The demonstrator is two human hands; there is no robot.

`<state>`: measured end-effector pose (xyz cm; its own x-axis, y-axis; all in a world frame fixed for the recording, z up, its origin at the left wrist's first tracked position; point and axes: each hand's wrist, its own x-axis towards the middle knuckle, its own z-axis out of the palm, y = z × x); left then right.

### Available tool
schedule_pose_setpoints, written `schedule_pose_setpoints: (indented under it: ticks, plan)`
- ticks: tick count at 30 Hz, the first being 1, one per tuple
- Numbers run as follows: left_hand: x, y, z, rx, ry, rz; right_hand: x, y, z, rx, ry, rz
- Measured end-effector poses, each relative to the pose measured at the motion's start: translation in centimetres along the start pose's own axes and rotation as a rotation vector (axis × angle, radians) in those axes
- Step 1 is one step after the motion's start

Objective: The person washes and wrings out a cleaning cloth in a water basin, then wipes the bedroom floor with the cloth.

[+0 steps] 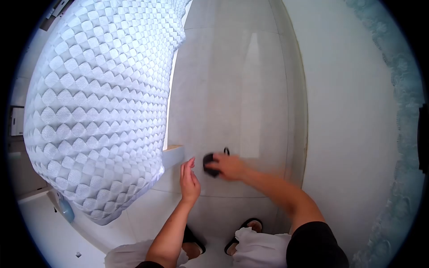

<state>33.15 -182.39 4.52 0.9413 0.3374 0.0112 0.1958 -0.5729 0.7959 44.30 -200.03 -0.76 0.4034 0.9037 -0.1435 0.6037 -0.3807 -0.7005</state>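
Near the lower middle of the head view, my right hand is closed round a black object, slightly blurred, with a small dark loop just above it. What the object is cannot be made out. Just to its left is my left hand, raised, its fingers bent and close together, with no object visible in them. The two hands are apart. Left of my left hand stands the corner of a light box-like edge, beside the quilted white cover.
Grey floor tiles run forward between the covered bed-like surface on the left and a white wall on the right. A pale green lacy curtain hangs at the far right. My feet in dark sandals are below, and a bluish object lies lower left.
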Motion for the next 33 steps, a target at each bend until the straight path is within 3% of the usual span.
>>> schedule_pose_setpoints:
  ticks: [4, 8, 9, 12, 16, 17, 21, 22, 24, 28, 31, 33]
  plan:
    - [-0.2, -0.1, -0.1, -0.004, 0.008, -0.012, -2.1, -1.9, 0.2, 0.154, -0.260, -0.050]
    - [-0.7, -0.6, -0.5, 0.016, -0.014, 0.027, 3.2, 1.9, -5.2, 0.056, 0.382, 0.153]
    - [-0.8, -0.7, -0.4, 0.024, -0.025, 0.017, 4.7, 2.8, -5.3, -0.010, 0.358, 0.255]
    - [-0.4, -0.8, -0.4, 0.038, -0.045, -0.022, 4.4, 1.6, -3.4, -0.042, 0.220, 0.150]
    - [0.7, -0.4, 0.4, 0.002, -0.036, 0.006, -0.6, -1.2, -1.9, -0.017, -0.356, -0.022]
    - [0.8, -0.5, 0.7, 0.005, -0.038, 0.021, -1.3, 0.4, -1.3, -0.019, -0.206, -0.034]
    - [1.2, 0.4, 2.3, -0.022, -0.095, 0.002, -2.3, 6.4, -8.2, -0.123, 0.400, 0.353]
    - [1.2, 0.6, 2.8, -0.034, -0.110, -0.001, -3.3, 6.4, -9.6, -0.043, 0.382, 0.497]
    - [1.7, 0.8, 3.5, -0.040, -0.141, 0.027, -6.0, 5.6, -8.1, -0.020, 0.335, 0.504]
    - [2.0, 1.8, 5.1, 0.006, -0.218, 0.144, -12.7, -1.1, 0.5, 0.146, 0.091, 0.312]
    - [2.6, 2.2, 6.0, 0.062, -0.313, 0.240, -13.2, -2.0, 0.5, 0.273, 0.017, 0.226]
    - [3.1, 2.5, 6.3, 0.101, -0.411, 0.304, -11.9, 0.3, -2.6, 0.110, 0.200, 0.278]
